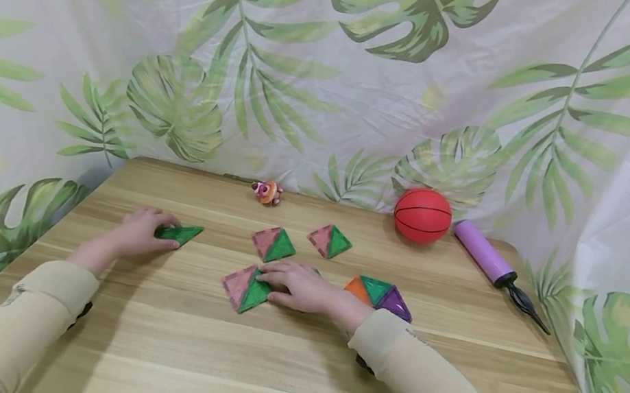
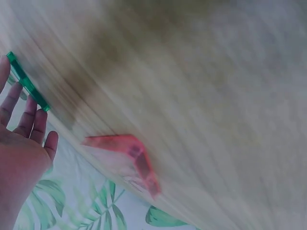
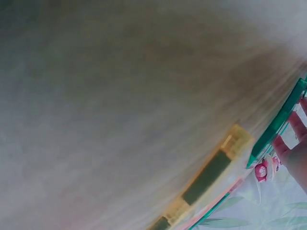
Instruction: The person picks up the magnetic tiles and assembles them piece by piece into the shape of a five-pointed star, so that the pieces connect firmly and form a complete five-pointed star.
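Observation:
My left hand point(image 1: 142, 236) grips a green triangular magnetic tile point(image 1: 183, 234) near the table's left side; the left wrist view shows fingertips along its edge. My right hand point(image 1: 302, 287) holds another green triangular tile point(image 1: 255, 294) between thumb and fingers. That tile lies against a pink triangular tile point(image 1: 238, 283), the two forming a square. A bit of green shows past the right hand, mostly covered by it. Behind are two more pink-and-green pairs point(image 1: 280, 247) point(image 1: 339, 243). By the right wrist are orange point(image 1: 358, 289), green point(image 1: 374, 290) and purple point(image 1: 394, 304) tiles, partly hidden by the sleeve.
Along the back of the wooden table point(image 1: 188, 356) stand a small pink-and-orange toy figure point(image 1: 267, 193) and a red ball point(image 1: 422, 216). A purple hand pump point(image 1: 483, 254) lies at the back right. Leaf-patterned cloth point(image 1: 366, 115) hangs behind the table.

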Demonstrator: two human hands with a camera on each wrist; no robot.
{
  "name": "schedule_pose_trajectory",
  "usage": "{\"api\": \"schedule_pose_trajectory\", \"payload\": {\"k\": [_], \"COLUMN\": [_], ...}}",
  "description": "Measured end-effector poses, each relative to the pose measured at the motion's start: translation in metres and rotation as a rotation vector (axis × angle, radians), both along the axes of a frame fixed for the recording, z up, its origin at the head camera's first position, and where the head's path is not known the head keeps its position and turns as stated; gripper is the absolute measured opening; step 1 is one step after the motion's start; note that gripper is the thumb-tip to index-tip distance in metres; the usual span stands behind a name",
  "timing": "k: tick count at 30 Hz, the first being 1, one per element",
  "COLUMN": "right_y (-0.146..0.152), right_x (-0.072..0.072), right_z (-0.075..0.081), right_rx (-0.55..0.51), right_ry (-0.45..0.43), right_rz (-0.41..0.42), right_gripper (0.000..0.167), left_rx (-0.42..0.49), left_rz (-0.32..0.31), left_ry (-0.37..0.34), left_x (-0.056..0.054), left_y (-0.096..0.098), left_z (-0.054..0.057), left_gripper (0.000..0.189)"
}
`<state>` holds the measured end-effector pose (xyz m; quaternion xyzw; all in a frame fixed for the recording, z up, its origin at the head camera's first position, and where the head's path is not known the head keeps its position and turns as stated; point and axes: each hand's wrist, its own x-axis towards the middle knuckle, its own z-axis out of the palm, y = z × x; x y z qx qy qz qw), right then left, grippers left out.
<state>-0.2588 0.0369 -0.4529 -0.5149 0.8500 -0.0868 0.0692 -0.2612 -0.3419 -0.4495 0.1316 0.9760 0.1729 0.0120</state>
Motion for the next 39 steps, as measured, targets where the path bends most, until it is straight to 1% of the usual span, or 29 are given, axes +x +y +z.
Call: {"api": "schedule_pose_trajectory", "payload": {"k": [4, 11, 13, 17, 20, 26, 30, 34, 36, 39], "right_y": [0.000, 0.000, 0.000, -0.001, -0.001, 0.000, 0.000, 0.000, 0.000, -0.001], "right_x": [-0.001, -0.002, -0.003, -0.005, -0.004, -0.002, -0.002, -0.002, -0.002, -0.003], "right_z": [0.000, 0.000, -0.001, -0.002, 0.000, 0.000, -0.001, -0.001, -0.001, -0.001], "right_rx": [0.002, 0.014, 0.014, 0.011, 0.005, -0.011, -0.005, -0.003, -0.003, 0.000], "right_ry": [0.004, -0.006, -0.004, 0.000, -0.003, 0.001, -0.008, -0.017, -0.018, -0.016], "right_rz": [0.001, -0.002, -0.003, -0.001, 0.000, 0.006, 0.000, -0.008, -0.012, -0.016], "right_gripper": [0.045, 0.045, 0.045, 0.045, 0.044, 0.043, 0.044, 0.043, 0.043, 0.042], "left_rx": [0.022, 0.011, 0.008, 0.018, 0.022, 0.033, 0.059, 0.067, 0.063, 0.064], "left_rz": [0.000, -0.008, -0.025, -0.092, -0.129, -0.166, -0.202, -0.244, -0.253, -0.245], "left_ry": [-0.014, -0.022, -0.021, -0.010, -0.005, -0.035, -0.066, -0.068, -0.076, -0.103], "left_x": [-0.002, -0.006, -0.007, -0.007, -0.006, -0.003, -0.002, -0.005, -0.007, -0.009], "left_y": [0.001, -0.002, 0.000, 0.009, 0.018, 0.031, 0.032, 0.032, 0.033, 0.037], "left_z": [0.001, 0.000, 0.001, 0.001, 0.001, 0.002, 0.002, 0.003, 0.003, 0.003], "left_gripper": [0.048, 0.041, 0.042, 0.047, 0.049, 0.047, 0.043, 0.043, 0.044, 0.047]}}
